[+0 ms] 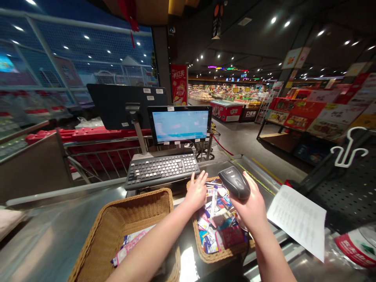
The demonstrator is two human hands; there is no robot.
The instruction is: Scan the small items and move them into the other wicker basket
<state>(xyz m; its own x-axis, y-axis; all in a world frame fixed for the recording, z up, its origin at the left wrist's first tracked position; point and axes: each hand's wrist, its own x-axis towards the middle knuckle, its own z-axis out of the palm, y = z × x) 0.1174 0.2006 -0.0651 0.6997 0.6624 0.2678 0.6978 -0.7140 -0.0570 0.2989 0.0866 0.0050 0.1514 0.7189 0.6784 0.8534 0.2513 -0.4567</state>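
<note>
My right hand [251,205] is wrapped round a black barcode scanner [234,182], holding it above the right wicker basket [202,252]. Small colourful packets [210,235] fill that basket. Over its left rim reaches my left hand [197,194], fingers stretched out near the right end of the black keyboard [164,169]; I see nothing held in it. A larger wicker basket [110,215] stands to the left, with a few pink and purple packets [131,246] inside, partly hidden behind my left forearm.
Behind the keyboard stands a lit monitor [180,124], beside a second screen [117,105] seen from its back. On the right lie a printed sheet [298,217] and a plastic bottle with a red label [355,248]. White hooks [348,150] hang on a black perforated panel [349,196].
</note>
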